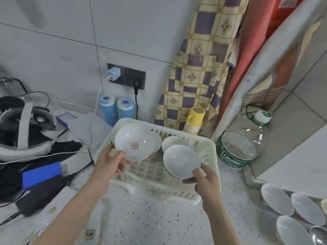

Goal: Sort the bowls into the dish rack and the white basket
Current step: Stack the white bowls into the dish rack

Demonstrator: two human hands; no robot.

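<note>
held over the white slatted plastic basket [208,152]: glazed white ceramic bowl with red emblem [135,142] pinched at the rim by left hand [110,162]; plain white ceramic bowl [181,161] likewise by right hand [206,177]; probably rigid, slick, breakable; best gripped at rims.

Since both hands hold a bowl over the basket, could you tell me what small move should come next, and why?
Probably lower the left hand to nest its marked bowl onto the stack right behind it in the basket.
</note>
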